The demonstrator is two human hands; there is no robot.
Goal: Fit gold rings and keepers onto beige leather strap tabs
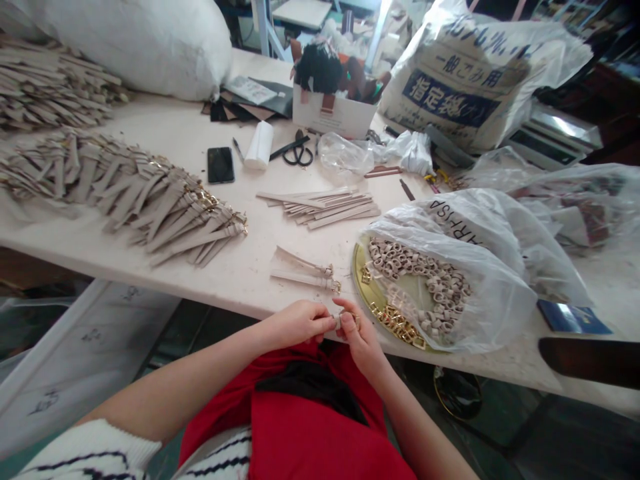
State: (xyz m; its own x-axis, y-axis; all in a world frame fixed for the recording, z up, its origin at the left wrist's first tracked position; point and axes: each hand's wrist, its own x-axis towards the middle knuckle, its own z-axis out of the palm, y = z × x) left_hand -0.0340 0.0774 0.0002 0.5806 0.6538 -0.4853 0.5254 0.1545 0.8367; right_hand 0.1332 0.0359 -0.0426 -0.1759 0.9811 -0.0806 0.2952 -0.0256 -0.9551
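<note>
My left hand (304, 323) and my right hand (362, 340) meet at the table's front edge, over my red apron. Both have their fingers closed on a small beige strap piece (337, 321), mostly hidden by the fingertips; a bit of gold metal glints by the right fingers. Just beyond them lie two beige straps with gold buckles, the nearer strap (303, 277) and the farther strap (301, 259). To the right, a round yellow-green tray (359, 270) holds many beige loops (443, 290) and gold buckles (397, 325), partly under a clear plastic bag (493, 267).
Plain beige strips (325, 207) lie mid-table. A long heap of buckled straps (145, 187) spreads at left. Farther back are a phone (221, 165), a white roll (259, 145), black scissors (298, 155), a white box (330, 115) and a large printed sack (460, 80).
</note>
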